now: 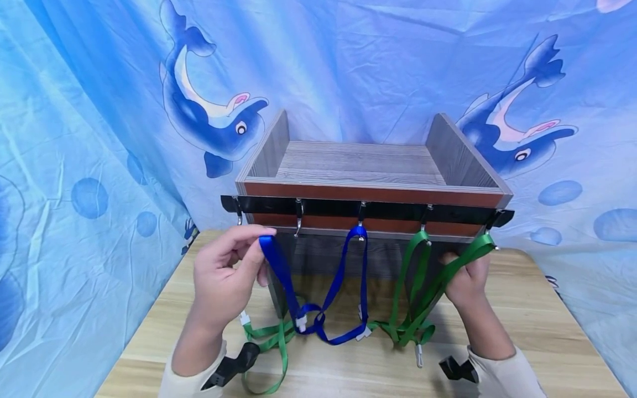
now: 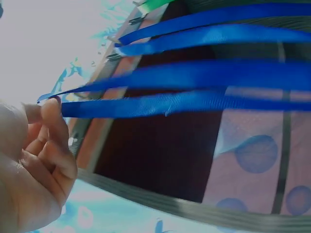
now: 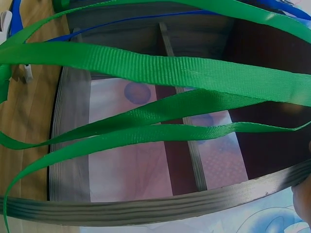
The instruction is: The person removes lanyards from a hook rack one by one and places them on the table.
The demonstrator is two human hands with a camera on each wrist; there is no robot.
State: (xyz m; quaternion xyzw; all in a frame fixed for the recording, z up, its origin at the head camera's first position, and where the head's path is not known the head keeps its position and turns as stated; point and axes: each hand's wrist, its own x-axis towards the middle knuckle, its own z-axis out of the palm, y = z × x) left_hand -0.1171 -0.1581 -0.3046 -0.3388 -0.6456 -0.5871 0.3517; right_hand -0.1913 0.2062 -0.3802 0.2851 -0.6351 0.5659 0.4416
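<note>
My left hand (image 1: 224, 271) pinches the top of a blue lanyard (image 1: 278, 265) between thumb and forefinger, just below the second hook from the left. Another blue lanyard (image 1: 343, 271) hangs from the middle hook, and the two meet low down near white clips. My right hand (image 1: 468, 279) grips the side panel of the grey wooden shelf (image 1: 358, 160), partly behind a green lanyard (image 1: 458, 265) hanging on the rightmost hook. Beside that, another green lanyard (image 1: 405, 271) hangs. In the right wrist view, only a bit of the right hand (image 3: 302, 196) shows at the panel edge.
A black hook rail (image 1: 328, 207) with several metal hooks runs across the shelf's front, its ends sticking out past both sides. More green lanyard (image 1: 283, 354) lies on the wooden table (image 1: 164, 326) at left. A blue dolphin-print curtain (image 1: 348, 66) hangs behind.
</note>
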